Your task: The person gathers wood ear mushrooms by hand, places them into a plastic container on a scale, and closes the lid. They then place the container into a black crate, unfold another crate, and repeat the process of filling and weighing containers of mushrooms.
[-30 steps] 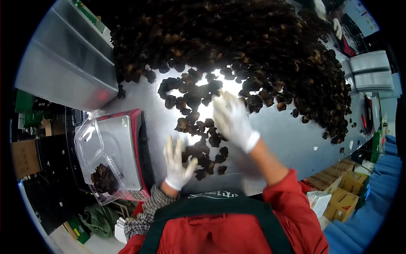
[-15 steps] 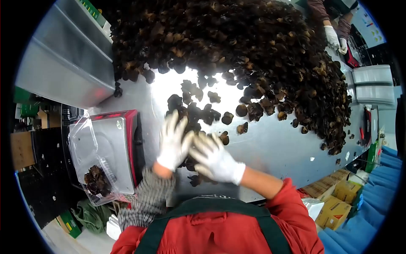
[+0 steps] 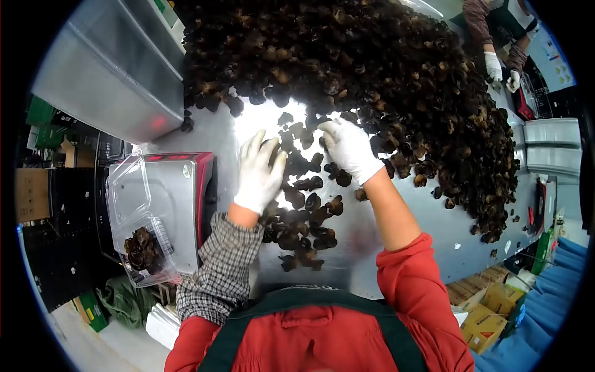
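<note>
A steel tabletop (image 3: 427,217) carries a heap of dried black fungus (image 3: 372,56) across its far side. At the left edge stands a red scale (image 3: 176,198) with a clear clamshell box (image 3: 133,214) on it, partly filled. The gloved left hand (image 3: 260,170) lies flat and released on the loose fungus pieces (image 3: 304,229) near the front edge. The gloved right hand (image 3: 348,149) cups the heap's rim; its grip cannot be told.

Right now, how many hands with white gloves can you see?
4. The person's left hand and right hand rest among loose dark mushrooms mid-table; a co-worker's upper hand and lower hand are at the top right edge. More may be hidden.
</note>
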Demonstrator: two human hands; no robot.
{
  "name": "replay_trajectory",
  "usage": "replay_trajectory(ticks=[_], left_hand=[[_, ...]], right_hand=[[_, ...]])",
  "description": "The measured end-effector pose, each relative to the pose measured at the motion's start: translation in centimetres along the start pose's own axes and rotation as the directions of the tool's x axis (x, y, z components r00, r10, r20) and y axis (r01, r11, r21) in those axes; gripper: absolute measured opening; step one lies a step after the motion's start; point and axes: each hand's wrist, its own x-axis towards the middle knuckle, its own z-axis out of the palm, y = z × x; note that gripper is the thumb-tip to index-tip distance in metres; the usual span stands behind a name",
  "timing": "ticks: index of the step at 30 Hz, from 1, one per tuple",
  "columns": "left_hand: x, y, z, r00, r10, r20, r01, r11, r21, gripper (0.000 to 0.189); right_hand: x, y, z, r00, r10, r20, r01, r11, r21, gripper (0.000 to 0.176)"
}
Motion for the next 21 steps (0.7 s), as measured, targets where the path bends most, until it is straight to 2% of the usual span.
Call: replay_trajectory(ticks=[5, 6, 9, 10, 11, 13, 15, 17, 18, 19, 21], left_hand=[[1.8, -1.4, 2.4, 0.979, -0.075, 0.190, 0.055, 0.993, 0.109, 0.037], [1.3, -1.7, 2.3, 0.971, -0.089, 0.222, 0.067, 0.992, 0.106, 0.037], [-1.1, -2.3, 0.7, 0.945, -0.048, 0.324, 0.015, 0.995, 0.103, 0.035], [-2.0, -2.0, -0.3, 0.932, -0.058, 0.358, 0.022, 0.995, 0.102, 0.034], [-2.5, -1.8, -1.0, 0.918, -0.066, 0.391, 0.029, 0.995, 0.099, 0.032], [-2.6, -1.1, -1.3, 0.947, -0.162, 0.279, 0.168, 0.986, 0.001, 0.030], [-1.0, -1.0, -0.6, 0.976, -0.109, 0.188, 0.115, 0.993, -0.022, 0.029], [1.9, 0.0, 0.2, 0.977, -0.094, 0.192, 0.111, 0.991, -0.078, 0.036], [3.2, -0.1, 1.1, 0.986, -0.046, 0.159, 0.061, 0.994, -0.089, 0.039], [4.4, -0.3, 2.2, 0.992, 0.001, 0.126, 0.011, 0.995, -0.096, 0.043], [6.1, -1.2, 4.3, 0.987, 0.000, 0.161, -0.014, 0.996, 0.084, 0.053]], right_hand=[[-0.1, -2.3, 1.5, 0.988, -0.144, 0.062, 0.147, 0.988, -0.047, 0.020], [0.0, -2.4, 2.0, 0.985, -0.132, 0.112, 0.145, 0.983, -0.115, 0.020], [0.4, -1.1, 2.8, 0.985, -0.085, 0.149, 0.102, 0.988, -0.115, 0.017], [0.2, -0.3, 2.5, 0.995, -0.064, 0.083, 0.060, 0.997, 0.052, 0.015], [-0.3, 0.2, 2.2, 0.999, 0.036, -0.012, -0.033, 0.984, 0.173, 0.014], [-2.0, -0.7, -1.9, 0.970, 0.213, -0.121, -0.114, 0.829, 0.548, 0.011], [-5.1, -0.7, -7.6, 0.909, 0.416, 0.014, -0.376, 0.806, 0.457, 0.009], [-11.7, 1.7, -10.8, 0.870, 0.493, -0.025, -0.405, 0.743, 0.533, 0.006], [-15.9, 2.4, -13.7, 0.825, 0.562, 0.055, -0.541, 0.759, 0.361, 0.007], [-18.4, -0.2, -16.8, 0.755, 0.652, 0.063, -0.628, 0.692, 0.356, 0.008], [-28.5, 1.7, -20.1, 0.624, 0.766, 0.154, -0.780, 0.600, 0.180, 0.010]])
